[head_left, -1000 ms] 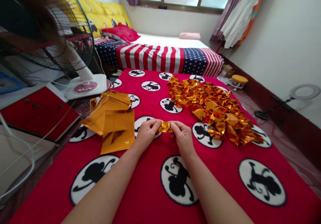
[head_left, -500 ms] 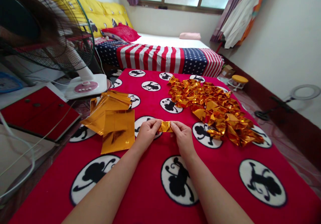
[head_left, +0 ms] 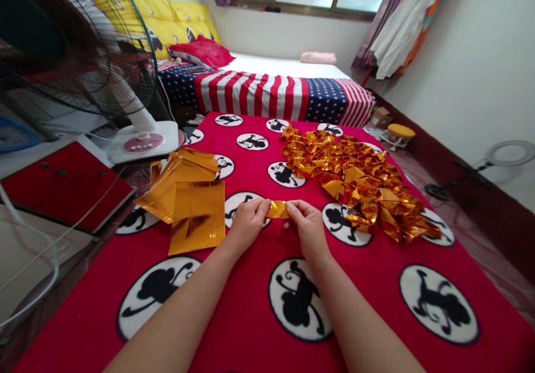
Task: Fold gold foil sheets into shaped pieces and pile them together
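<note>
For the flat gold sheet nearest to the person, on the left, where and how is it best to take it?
Probably pinch the near right corner of the flat gold sheet, coming from the right with the left hand. The sheet lies flat, its far part overlaps the fanned sheets, and that corner rests over the red cloth.

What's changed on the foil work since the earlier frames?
Very little. The right hand looks to have eased slightly rightward along the gold foil strip, whose face now looks smoother. Nothing picked up or let go: the left hand still pinches the other end. Flat foil sheets and folded foil pile unchanged.
</note>
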Motion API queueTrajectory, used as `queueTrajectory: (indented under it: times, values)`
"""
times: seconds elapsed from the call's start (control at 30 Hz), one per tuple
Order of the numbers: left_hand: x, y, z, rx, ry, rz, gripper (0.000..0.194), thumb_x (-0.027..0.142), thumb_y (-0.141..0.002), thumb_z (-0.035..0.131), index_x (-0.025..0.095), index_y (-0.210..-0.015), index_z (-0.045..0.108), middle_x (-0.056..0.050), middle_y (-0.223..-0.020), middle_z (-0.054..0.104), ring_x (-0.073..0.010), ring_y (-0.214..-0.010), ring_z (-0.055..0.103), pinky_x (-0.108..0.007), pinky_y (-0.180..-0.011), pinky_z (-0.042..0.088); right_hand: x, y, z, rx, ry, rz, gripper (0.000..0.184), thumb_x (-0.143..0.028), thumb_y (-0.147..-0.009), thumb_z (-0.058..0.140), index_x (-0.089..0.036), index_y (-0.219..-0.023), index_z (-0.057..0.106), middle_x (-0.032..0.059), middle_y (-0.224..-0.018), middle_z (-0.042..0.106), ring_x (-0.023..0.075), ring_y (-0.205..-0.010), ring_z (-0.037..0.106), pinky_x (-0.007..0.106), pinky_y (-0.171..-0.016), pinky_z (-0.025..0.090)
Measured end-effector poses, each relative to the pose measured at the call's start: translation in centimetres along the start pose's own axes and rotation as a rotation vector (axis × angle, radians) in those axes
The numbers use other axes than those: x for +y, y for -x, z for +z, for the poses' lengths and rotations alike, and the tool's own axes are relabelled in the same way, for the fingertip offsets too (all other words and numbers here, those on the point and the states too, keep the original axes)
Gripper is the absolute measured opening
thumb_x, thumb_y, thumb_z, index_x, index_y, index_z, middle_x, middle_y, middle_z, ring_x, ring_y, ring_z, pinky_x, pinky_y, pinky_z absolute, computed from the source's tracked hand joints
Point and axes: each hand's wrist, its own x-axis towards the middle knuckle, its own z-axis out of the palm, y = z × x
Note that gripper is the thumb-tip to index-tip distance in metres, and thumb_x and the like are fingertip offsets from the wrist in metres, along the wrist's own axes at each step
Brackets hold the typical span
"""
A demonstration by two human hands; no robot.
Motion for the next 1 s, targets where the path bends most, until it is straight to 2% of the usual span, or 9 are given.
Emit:
queueTrajectory:
  times: [0.17, 0.3, 0.5, 0.77, 0.87, 1.0]
  values:
    - [-0.6, -0.2, 0.2, 0.008, 0.156, -0.067, 0.041, 0.049, -0.092, 0.045, 0.018, -0.067, 0.054, 0.001, -0.057, 0.049, -0.0123, -0.054, 0.044, -0.025, -0.051, 0.029, -0.2, 0.0, 0.0, -0.069, 0.014, 0.034, 0.03, -0.045, -0.078, 0.068, -0.016, -0.071, 0.064, -0.0039, -0.051, 0.055, 0.0075, -0.041, 0.043, 0.02, -0.041, 0.029]
    - [-0.8, -0.3, 0.7, 0.022, 0.289, -0.102, 0.042, 0.053, -0.09, 0.049, 0.017, -0.068, 0.054, 0.002, -0.057, 0.047, -0.0108, -0.052, 0.041, -0.023, -0.049, 0.028, -0.3, 0.1, 0.2, -0.055, -0.033, 0.07, 0.031, -0.045, -0.076, 0.07, -0.016, -0.072, 0.064, -0.0042, -0.05, 0.053, 0.0062, -0.04, 0.039, 0.019, -0.038, 0.023]
    - [-0.4, -0.1, 1.1, 0.04, 0.441, -0.137, 0.045, 0.055, -0.087, 0.052, 0.017, -0.064, 0.048, 0.004, -0.055, 0.04, -0.008, -0.049, 0.034, -0.021, -0.046, 0.023, -0.3, 0.4, 0.8, -0.026, -0.139, 0.106, 0.029, -0.044, -0.074, 0.072, -0.017, -0.07, 0.064, -0.0054, -0.049, 0.051, 0.0052, -0.038, 0.034, 0.02, -0.037, 0.022]
    - [0.8, 0.0, 1.2, 0.062, 0.577, -0.206, 0.047, 0.06, -0.081, 0.057, 0.018, -0.066, 0.046, 0.006, -0.056, 0.036, -0.0067, -0.048, 0.031, -0.02, -0.044, 0.022, -0.2, 0.3, 1.0, -0.048, -0.207, 0.086, 0.029, -0.042, -0.074, 0.073, -0.015, -0.07, 0.064, -0.0036, -0.055, 0.054, 0.0044, -0.045, 0.037, 0.019, -0.043, 0.025]
    - [0.5, 0.0, 1.1, 0.057, 0.53, -0.188, 0.045, 0.059, -0.084, 0.054, 0.018, -0.067, 0.047, 0.005, -0.056, 0.037, -0.0075, -0.048, 0.032, -0.021, -0.045, 0.024, -0.2, 0.2, 1.0, -0.051, -0.221, 0.083, 0.029, -0.042, -0.073, 0.074, -0.015, -0.069, 0.064, -0.003, -0.057, 0.055, 0.0037, -0.045, 0.036, 0.019, -0.044, 0.023]
    - [-0.3, -0.2, 0.7, 0.068, 0.283, -0.075, 0.041, 0.05, -0.09, 0.048, 0.017, -0.065, 0.05, 0.002, -0.058, 0.044, -0.0102, -0.054, 0.038, -0.022, -0.048, 0.029, -0.3, 0.1, 0.8, -0.052, -0.237, 0.1, 0.03, -0.041, -0.07, 0.076, -0.014, -0.069, 0.065, -0.0029, -0.057, 0.054, 0.0026, -0.043, 0.032, 0.019, -0.043, 0.018]
